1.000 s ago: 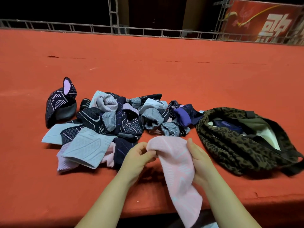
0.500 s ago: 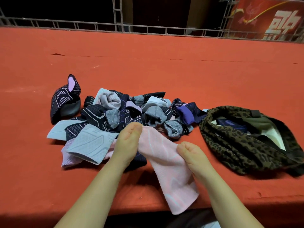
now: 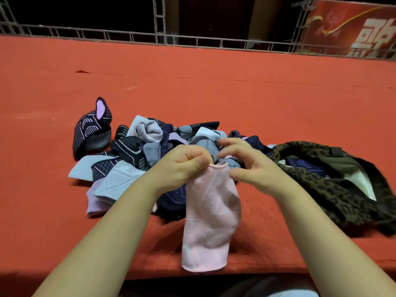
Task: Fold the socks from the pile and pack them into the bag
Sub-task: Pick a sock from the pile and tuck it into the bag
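A pink sock [image 3: 211, 213] hangs in front of me, lifted above the near edge of the red table. My left hand [image 3: 182, 168] is closed on its top edge. My right hand [image 3: 250, 166] is beside that same top edge with fingers spread and curled, thumb close to the fabric; it grips nothing. Behind my hands lies the pile of socks [image 3: 137, 151] in navy, grey, light blue and lilac. A leopard-print bag [image 3: 334, 185] lies open to the right, with a dark blue striped sock [image 3: 300, 163] inside.
One folded dark patterned sock [image 3: 92, 129] stands apart at the left of the pile. The red table surface [image 3: 214, 88] runs far back to a metal railing [image 3: 192, 39]. A red banner [image 3: 353, 28] hangs at the back right.
The pink sock, which lay stretched flat between both hands, now hangs upright from my left hand. My right hand has let go of it and opened near the top edge.
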`<state>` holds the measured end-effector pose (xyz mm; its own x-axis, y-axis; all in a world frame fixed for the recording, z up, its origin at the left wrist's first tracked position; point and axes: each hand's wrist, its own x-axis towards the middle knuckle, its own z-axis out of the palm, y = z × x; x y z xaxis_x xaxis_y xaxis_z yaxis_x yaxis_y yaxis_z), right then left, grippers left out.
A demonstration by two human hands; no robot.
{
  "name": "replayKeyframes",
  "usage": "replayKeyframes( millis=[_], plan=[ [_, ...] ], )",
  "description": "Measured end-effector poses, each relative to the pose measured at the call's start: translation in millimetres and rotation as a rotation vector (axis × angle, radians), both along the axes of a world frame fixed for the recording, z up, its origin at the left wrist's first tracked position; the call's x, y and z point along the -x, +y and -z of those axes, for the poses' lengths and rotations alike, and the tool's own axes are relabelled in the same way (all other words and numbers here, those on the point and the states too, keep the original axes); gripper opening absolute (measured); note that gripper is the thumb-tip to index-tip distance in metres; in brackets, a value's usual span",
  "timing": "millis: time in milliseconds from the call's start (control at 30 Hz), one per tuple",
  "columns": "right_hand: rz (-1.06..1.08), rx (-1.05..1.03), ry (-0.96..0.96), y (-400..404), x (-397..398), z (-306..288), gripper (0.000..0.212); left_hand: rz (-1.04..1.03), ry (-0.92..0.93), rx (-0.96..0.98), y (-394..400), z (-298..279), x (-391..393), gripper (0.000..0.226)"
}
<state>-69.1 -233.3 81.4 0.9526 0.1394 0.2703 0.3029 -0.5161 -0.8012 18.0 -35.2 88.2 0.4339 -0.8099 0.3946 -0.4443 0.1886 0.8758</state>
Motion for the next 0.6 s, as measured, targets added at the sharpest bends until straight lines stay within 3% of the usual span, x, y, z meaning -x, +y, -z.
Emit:
replayKeyframes(
  millis=[67,133,233,367,500,600],
  plan=[
    [-0.025,0.109,0.068,1.7,-1.6,-11.7,0.006,-0.014,-0.008,0.015,3.6,-5.7,-1.9,0.042],
    [-0.020,0.138,0.074,0.6,-0.7,-18.2,0.019,-0.049,-0.007,0.016,10.0,-9.8,-8.2,0.045],
    [-0.028,0.045,0.087,1.7,1.4,-20.3,0.018,-0.074,-0.150,-0.135,20.7,-13.9,-20.1,0.057],
    [0.127,0.018,0.073,-4.1,-13.9,-18.8,0.034,-0.150,-0.240,-0.341,11.9,-23.3,-34.6,0.019],
    [0.377,-0.016,-0.091,-20.9,-41.8,-38.9,0.030,-0.259,-0.302,-0.288,-17.1,-41.7,-65.5,0.025],
    [0.390,-0.175,-0.140,-31.1,-54.8,-60.1,0.026,-0.237,-0.250,-0.238,-35.5,-61.8,-76.7,0.025]
  ],
)
